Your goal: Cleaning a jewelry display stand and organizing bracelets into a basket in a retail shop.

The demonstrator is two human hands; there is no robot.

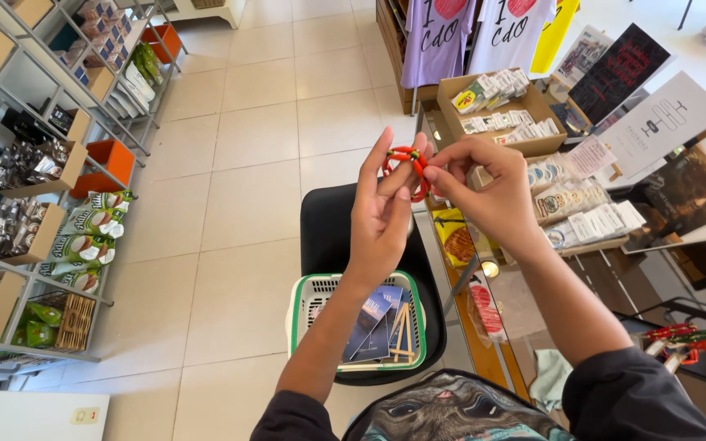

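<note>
Both of my hands are raised in front of me, pinching a small red-orange beaded loop with green bits (407, 160). My left hand (382, 214) holds it from the left with its fingers stretched upward. My right hand (484, 192) grips it from the right with thumb and forefinger. Below the hands a green-rimmed white basket (301, 309) rests on a black chair (327, 222). The basket holds dark blue cards and a small wooden piece.
A glass counter (492, 327) at the right carries cardboard trays of small packets (500, 106) and printed cards. T-shirts hang behind it. Metal shelves (38, 212) with packaged goods line the left. More red beaded items (696, 341) lie at the far right.
</note>
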